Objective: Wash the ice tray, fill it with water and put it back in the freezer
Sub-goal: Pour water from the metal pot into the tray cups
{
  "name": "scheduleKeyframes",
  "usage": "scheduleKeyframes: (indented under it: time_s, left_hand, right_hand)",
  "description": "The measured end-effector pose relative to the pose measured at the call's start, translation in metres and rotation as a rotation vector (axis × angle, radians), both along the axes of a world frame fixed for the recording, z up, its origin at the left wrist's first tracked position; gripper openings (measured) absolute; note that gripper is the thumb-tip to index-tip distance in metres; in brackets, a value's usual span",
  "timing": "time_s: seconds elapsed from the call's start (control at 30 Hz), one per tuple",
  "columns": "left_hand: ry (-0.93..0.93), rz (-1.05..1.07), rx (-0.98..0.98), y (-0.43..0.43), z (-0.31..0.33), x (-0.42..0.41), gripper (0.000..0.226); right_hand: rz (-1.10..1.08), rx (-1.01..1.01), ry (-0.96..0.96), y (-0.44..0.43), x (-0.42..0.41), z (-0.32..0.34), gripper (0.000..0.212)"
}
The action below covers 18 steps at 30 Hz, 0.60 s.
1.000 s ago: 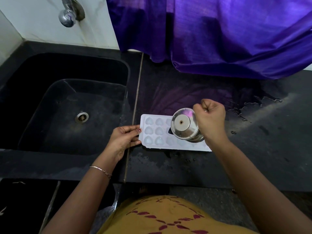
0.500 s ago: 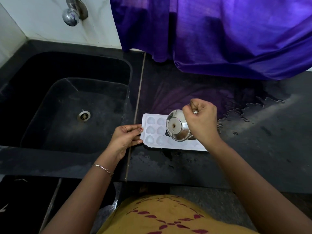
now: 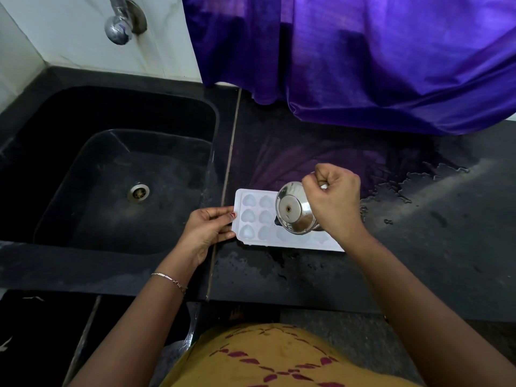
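A white ice tray (image 3: 255,216) with heart-shaped cells lies flat on the black counter (image 3: 418,261), just right of the sink. My left hand (image 3: 208,229) grips the tray's left end. My right hand (image 3: 333,201) is closed on a small steel cup (image 3: 294,212), tipped over the tray's middle with its base facing me. The cup and hand hide the tray's right cells.
A black sink (image 3: 120,177) with a steel drain (image 3: 138,192) lies to the left, under a chrome tap (image 3: 118,26) on the white wall. A purple cloth (image 3: 377,60) hangs over the counter's back. Spilled water (image 3: 405,188) wets the counter right of the tray.
My right hand has carried the tipped cup leftward along the tray, from its right part toward its middle. My left hand has stayed on the tray's left end.
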<state>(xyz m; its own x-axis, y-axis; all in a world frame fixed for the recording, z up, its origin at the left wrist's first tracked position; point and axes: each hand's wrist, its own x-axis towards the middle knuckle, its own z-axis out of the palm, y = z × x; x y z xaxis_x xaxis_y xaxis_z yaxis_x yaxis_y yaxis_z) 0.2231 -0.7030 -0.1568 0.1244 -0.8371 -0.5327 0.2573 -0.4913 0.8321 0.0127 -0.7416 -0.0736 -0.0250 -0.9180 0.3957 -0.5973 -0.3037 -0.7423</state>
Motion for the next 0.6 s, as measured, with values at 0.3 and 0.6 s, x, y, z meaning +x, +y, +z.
scheduleKeyframes:
  time_s: [0.3, 0.6]
  left_hand:
    - [-0.006, -0.004, -0.001, 0.0002, -0.0008, 0.0004, 0.01]
    - [-0.012, 0.001, 0.007, -0.0004, 0.0, -0.0006, 0.01]
  right_hand:
    - [-0.019, 0.017, -0.017, 0.0009, -0.0001, -0.0002, 0.037]
    - [-0.09, 0.168, -0.231, -0.0049, 0.0073, -0.0004, 0.047]
